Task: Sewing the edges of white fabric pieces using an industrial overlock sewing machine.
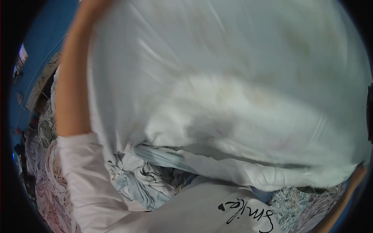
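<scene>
A large white cloth (233,97) with brownish and dark smudges is held up in front of me and fills most of the view, blurred by motion. My left arm reaches up along its left side. At the top edge my left hand (100,4) shows only in part, with folds of the cloth running down from beside it. Far right, my right hand (361,171) is at the cloth's lower corner, its fingers hidden by the fabric and the view's rim. The cloth's lower edge is bunched and hangs above my lap.
Under the cloth lies a heap of crumpled white and pale blue fabrics (145,184). Pinkish fabric piles (50,190) rise at my left, and greenish, multicoloured scraps (293,206) lie at my right. A blue floor (46,31) shows at the far left.
</scene>
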The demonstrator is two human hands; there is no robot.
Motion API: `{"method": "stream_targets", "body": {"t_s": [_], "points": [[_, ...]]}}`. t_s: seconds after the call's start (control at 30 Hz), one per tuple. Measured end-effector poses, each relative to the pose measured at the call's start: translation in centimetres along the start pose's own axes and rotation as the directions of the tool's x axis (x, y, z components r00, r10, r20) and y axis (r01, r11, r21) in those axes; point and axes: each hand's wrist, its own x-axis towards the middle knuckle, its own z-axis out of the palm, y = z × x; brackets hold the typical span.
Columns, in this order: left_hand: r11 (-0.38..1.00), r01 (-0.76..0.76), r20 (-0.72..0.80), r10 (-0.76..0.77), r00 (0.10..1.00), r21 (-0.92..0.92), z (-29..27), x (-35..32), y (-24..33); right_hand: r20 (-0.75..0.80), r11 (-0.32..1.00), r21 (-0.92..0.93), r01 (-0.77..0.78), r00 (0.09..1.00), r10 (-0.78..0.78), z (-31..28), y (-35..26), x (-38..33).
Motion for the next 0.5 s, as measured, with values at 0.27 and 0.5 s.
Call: {"method": "stream_targets", "body": {"t_s": [0.27, 0.5], "points": [[0.735, -0.358, 0.064, 0.477, 0.876, -0.575, 12.4, -13.3, 14.3, -0.009, -0.133, 0.990, -0.038, 0.941, -0.339, -9.6, -18.9, -10.2], [0.920, 0.337, 0.730, -0.088, 0.677, -0.202, 9.5, -20.4, 11.1, -0.498, -0.220, 0.867, 0.447, 0.796, -0.344, -8.0, -24.3, -7.7]]}}
